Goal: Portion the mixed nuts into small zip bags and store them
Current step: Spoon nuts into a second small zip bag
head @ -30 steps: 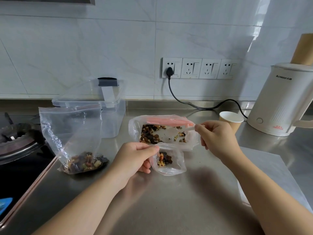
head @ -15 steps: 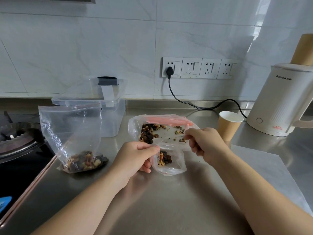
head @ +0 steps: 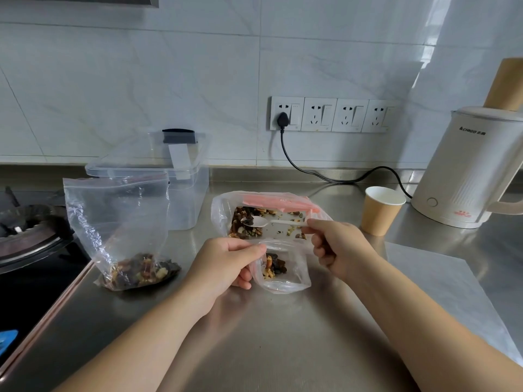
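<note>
Nuts [head: 245,222] sit heaped in the spoon [head: 254,221] the right hand [head: 336,248] pinches by its handle. Carry it level to the small bag [head: 278,267], whose mouth the left hand [head: 226,264] grips open with curled fingers, then tip slowly.

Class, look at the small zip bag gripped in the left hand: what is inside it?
A small heap of mixed nuts lies low in the small zip bag. The left hand covers its left edge, hiding anything there.

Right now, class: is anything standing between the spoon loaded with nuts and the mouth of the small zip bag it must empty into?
Nothing visible does. The right hand holds the white plastic spoon over the nut tray, and the small zip bag, held open by the left hand, sits directly in front of it.
</note>
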